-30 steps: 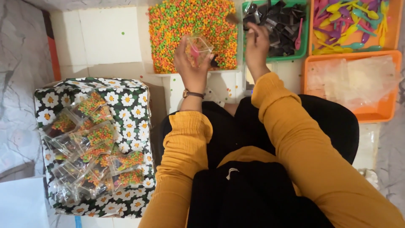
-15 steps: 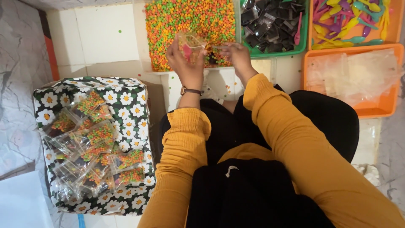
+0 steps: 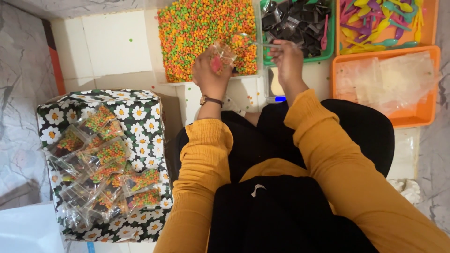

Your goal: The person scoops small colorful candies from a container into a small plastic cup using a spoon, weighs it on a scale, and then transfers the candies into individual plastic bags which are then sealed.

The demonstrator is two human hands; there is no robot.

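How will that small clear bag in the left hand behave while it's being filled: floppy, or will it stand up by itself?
The small clear bag is thin film pinched in the left hand, so it is probably floppy and would sag if released. It looks light, though the pellets from the tray should weight its bottom. The filled packets lie slumped, hinting it won't stand alone.

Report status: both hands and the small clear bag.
Left hand holds small clear plastic bag over tray of orange-green pellets. Right hand tips loaded metal spoon at it. Nothing blocking.
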